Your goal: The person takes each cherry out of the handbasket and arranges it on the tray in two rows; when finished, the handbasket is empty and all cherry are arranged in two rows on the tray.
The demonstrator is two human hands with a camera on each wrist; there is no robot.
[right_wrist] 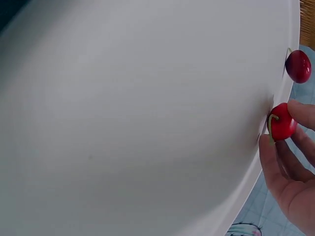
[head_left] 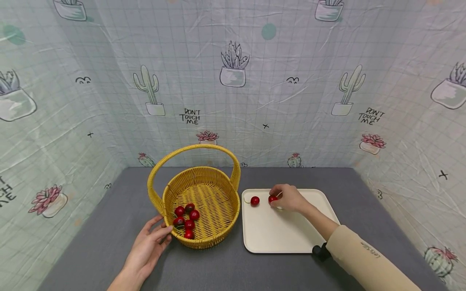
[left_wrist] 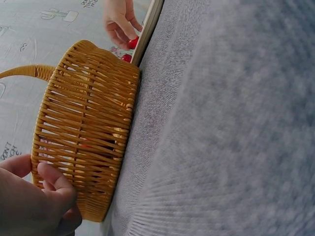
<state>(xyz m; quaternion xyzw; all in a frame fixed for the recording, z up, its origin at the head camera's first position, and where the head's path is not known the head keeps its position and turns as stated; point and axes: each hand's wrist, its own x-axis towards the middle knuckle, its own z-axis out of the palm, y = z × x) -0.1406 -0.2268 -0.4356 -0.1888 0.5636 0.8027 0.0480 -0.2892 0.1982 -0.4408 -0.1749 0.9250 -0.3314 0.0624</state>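
Observation:
A yellow woven basket point(head_left: 204, 241) with a tall arched handle stands left of centre, several red cherries point(head_left: 189, 224) lying in its left part. My left hand point(head_left: 147, 246) holds the basket's rim at the near left side; in the left wrist view its fingers point(left_wrist: 56, 179) lie against the woven wall. Over the white tray point(head_left: 284, 242), my right hand point(head_left: 289, 199) pinches a red cherry point(right_wrist: 282, 122) with a green stem between thumb and fingers. Another cherry point(head_left: 255, 201) with a stem rests on the tray, left of that hand.
The tray stands just right of the basket on a grey cloth-covered table point(head_left: 204, 268). A patterned curtain point(head_left: 233, 105) encloses the back and both sides. A black strap-like item point(head_left: 321, 252) shows under the right wrist, by the tray's near right corner.

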